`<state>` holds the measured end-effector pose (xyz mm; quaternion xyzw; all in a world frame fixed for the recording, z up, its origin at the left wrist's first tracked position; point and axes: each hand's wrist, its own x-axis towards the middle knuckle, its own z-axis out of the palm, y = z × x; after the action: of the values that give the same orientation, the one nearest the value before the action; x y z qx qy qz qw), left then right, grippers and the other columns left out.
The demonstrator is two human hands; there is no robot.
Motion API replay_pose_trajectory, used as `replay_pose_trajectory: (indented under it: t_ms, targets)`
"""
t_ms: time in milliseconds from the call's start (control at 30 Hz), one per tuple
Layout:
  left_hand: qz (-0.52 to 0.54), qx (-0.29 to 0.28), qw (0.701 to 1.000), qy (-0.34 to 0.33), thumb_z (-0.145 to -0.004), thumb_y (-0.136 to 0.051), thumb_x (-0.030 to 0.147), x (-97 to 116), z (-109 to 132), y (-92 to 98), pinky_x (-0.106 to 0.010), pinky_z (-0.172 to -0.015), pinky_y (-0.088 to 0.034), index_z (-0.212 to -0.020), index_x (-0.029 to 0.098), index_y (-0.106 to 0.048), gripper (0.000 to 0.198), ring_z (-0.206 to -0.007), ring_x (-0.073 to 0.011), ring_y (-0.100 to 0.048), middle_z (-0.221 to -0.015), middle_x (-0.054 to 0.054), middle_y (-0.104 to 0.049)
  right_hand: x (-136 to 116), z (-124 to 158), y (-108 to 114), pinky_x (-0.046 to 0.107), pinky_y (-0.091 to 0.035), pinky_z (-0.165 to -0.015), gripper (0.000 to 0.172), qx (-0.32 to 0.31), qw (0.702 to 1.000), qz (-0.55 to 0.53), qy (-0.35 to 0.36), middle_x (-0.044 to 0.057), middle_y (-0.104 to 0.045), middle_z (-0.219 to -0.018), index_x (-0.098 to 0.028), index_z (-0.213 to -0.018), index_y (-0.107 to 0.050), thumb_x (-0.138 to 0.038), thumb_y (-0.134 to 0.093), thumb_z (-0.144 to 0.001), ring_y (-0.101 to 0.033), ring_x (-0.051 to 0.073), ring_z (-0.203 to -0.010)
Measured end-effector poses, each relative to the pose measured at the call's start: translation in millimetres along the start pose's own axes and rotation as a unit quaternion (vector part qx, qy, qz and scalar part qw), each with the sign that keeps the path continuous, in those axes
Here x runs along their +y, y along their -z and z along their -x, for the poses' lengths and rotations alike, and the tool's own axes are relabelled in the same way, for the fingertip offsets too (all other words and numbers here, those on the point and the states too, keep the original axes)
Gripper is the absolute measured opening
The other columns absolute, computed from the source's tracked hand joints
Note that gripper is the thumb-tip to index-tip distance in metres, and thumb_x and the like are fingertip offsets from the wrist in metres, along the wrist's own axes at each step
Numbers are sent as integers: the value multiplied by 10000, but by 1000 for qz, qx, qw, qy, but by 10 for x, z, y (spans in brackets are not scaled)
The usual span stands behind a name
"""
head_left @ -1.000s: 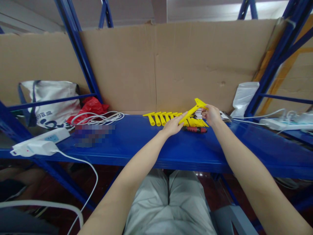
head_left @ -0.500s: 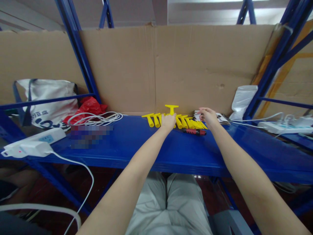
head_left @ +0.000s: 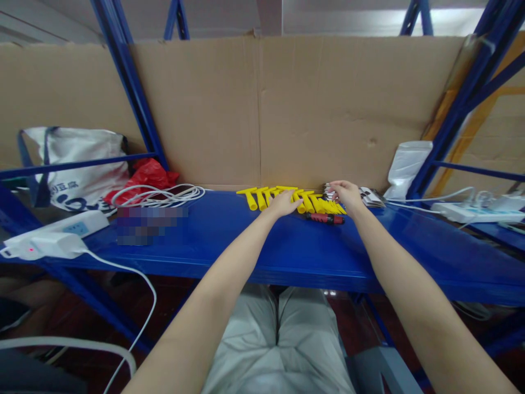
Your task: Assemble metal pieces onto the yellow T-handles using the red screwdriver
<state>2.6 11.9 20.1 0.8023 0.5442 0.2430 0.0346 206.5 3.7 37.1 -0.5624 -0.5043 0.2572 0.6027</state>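
Creased light-grey cloth trousers show below the straight front edge of a smooth blue table; its flat surface leaves broad sideways room between that edge and a dark-red and black cylindrical tool. Just beyond, the left hand lies over the middle of a row of yellow T-shaped pieces with round-ended stems; whether it grips one, I cannot tell. Near the row's right end, the right hand has bent fingers beside small pale items; its grasp is unclear. Behind rises a brown cardboard sheet, vertically creased.
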Motion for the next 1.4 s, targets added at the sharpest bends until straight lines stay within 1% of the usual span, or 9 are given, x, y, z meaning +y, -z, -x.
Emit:
replay_pose_trajectory:
  t_ms: [133,267,367,500,667,767,900,1100,1400]
  targets:
    - [95,55,994,-16,-940,-523,221,-91,-9,49,-327,-1111,-425,-1369,136,-592,443,-1308,-211,-566,-1426,-114,-599,-13,22,-12,162,-345,-404,63,1,1000,12,2,4,-652,-664,-145,-829,-625,-108,-586,-796,-447,49,-421]
    - [138,114,983,30,-929,-498,141,-111,-7,108,-269,-1009,-501,-1247,128,-683,369,-1097,-169,-685,-1259,-93,-714,17,15,-4,201,-378,-444,93,-6,998,66,19,33,-672,-700,-140,-841,-647,-131,-556,-830,-467,75,-445]
    - [121,137,982,46,-914,-499,124,-108,9,131,-265,-1011,-494,-1186,124,-718,349,-1093,-174,-683,-1188,-95,-742,72,-3,22,248,-468,-591,148,-21,979,188,80,55,-701,-754,-146,-839,-676,-105,-534,-830,-574,125,-571]
    - [80,116,989,35,-910,-492,134,-102,44,116,-298,-1022,-495,-1239,119,-687,382,-1118,-199,-673,-1210,-105,-730,133,-13,42,284,-489,-793,173,-82,922,334,177,71,-723,-789,-152,-834,-713,-113,-544,-832,-657,188,-779]
    - [-5,72,997,-22,-913,-513,196,-100,101,54,-388,-1125,-422,-1383,171,-582,476,-1340,-245,-524,-1447,-113,-575,164,-26,39,266,-484,-766,221,-121,895,380,200,64,-718,-751,-145,-881,-735,-134,-515,-860,-654,184,-755]
    - [-52,19,998,-22,-942,-488,260,-96,139,10,-483,-1146,-382,-1463,229,-496,522,-1411,-292,-442,-1559,-116,-446,178,-41,43,269,-485,-745,236,-131,888,388,209,68,-714,-730,-140,-884,-742,-139,-508,-862,-650,185,-726]
    - [-81,-41,996,-8,-989,-378,265,-63,175,-21,-564,-1103,-384,-1509,245,-408,521,-1342,-316,-518,-1463,-142,-554,200,-58,43,274,-483,-728,233,-139,885,389,215,79,-717,-731,-137,-870,-741,-133,-509,-856,-646,189,-708]
    - [-90,-36,995,-2,-994,-407,286,-23,182,-26,-531,-1075,-389,-1459,229,-432,469,-1250,-307,-595,-1306,-152,-667,242,-81,33,266,-480,-719,217,-149,887,380,218,73,-705,-710,-144,-799,-721,-118,-511,-849,-632,178,-694]
    - [-58,-25,998,-10,-1007,-390,289,-120,120,-96,-514,-1071,-392,-1436,269,-471,438,-1254,-287,-593,-1310,-128,-672,270,-105,31,257,-481,-692,208,-163,887,370,225,40,-667,-632,-165,-772,-718,-128,-523,-833,-612,167,-651]
